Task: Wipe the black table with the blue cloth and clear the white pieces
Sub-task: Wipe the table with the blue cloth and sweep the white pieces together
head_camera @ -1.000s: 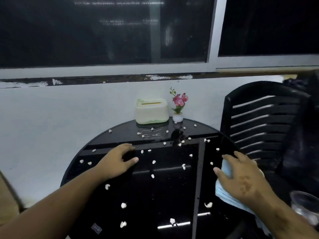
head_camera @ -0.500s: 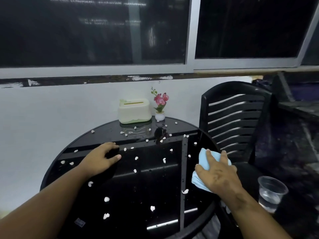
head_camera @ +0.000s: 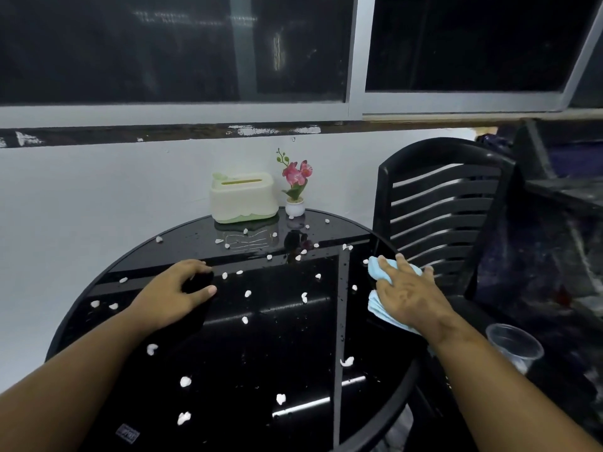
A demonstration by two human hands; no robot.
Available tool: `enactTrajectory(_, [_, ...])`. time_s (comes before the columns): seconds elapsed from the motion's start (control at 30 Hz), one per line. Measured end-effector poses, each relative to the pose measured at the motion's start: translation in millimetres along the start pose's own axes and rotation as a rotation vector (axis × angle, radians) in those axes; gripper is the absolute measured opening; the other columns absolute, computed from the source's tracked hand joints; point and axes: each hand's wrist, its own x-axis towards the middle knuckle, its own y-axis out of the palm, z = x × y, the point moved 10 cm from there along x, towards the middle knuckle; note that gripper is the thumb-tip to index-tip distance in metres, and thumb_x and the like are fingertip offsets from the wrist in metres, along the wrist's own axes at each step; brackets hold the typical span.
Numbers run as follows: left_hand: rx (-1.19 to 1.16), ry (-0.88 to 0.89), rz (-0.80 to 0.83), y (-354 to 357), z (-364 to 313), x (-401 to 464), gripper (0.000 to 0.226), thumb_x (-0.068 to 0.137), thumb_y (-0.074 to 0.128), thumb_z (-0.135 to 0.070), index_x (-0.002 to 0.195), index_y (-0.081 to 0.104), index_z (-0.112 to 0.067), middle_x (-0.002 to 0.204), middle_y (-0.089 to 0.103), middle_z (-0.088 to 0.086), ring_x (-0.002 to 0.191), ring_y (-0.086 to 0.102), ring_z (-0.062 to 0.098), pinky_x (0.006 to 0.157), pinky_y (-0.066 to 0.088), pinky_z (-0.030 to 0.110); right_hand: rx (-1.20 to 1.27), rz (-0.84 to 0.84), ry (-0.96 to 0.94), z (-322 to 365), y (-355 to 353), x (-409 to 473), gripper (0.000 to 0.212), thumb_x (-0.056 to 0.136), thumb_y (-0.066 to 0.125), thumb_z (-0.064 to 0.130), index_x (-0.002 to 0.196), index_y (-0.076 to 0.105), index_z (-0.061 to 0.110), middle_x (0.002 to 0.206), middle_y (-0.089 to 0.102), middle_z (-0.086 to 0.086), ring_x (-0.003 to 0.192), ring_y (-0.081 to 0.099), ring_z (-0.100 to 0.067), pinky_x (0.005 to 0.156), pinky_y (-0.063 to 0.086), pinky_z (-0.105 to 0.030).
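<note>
A round black table [head_camera: 293, 324] is standing against a pale wall under dark window panes, with a cream tissue box [head_camera: 242, 197] and a small potted pink orchid [head_camera: 295, 187] sitting at its twelve o'clock edge and a black slatted chair [head_camera: 437, 203] at two o'clock. White pieces [head_camera: 185, 382] are lying scattered over nearly the whole glossy top, so the wiping looks barely begun.

From where I'm standing, the worry is the rim: a sweep starting at three o'clock could be flicking pieces off the near edge onto the floor, or toward the clear plastic cup [head_camera: 514, 345] sitting low at four o'clock, which an elbow could be knocking over.

The right hand [head_camera: 408, 295] is pressing the blue cloth [head_camera: 380, 272] flat onto the table at three o'clock, fingers spread and mostly straight over the bunched fabric. The left hand [head_camera: 173, 296] is resting at nine o'clock, fingers loosely curled on the surface, thumb out, holding nothing.
</note>
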Motion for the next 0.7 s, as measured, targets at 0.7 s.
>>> enactTrajectory(0.7, [0.0,-0.007,-0.002,0,-8,-8,0.032,0.088,0.066,-0.039,0.119,0.058,-0.034,0.126,0.053,-0.018,0.112,0.05,0.004,0.09,0.039,0.025,0.566,-0.009,-0.349,87,-23,-49,0.049,0.104,0.03,0.034,0.15,0.023,0.048,0.16,0.013,0.026,0.15,-0.003,-0.002,0.121,-0.009,-0.03])
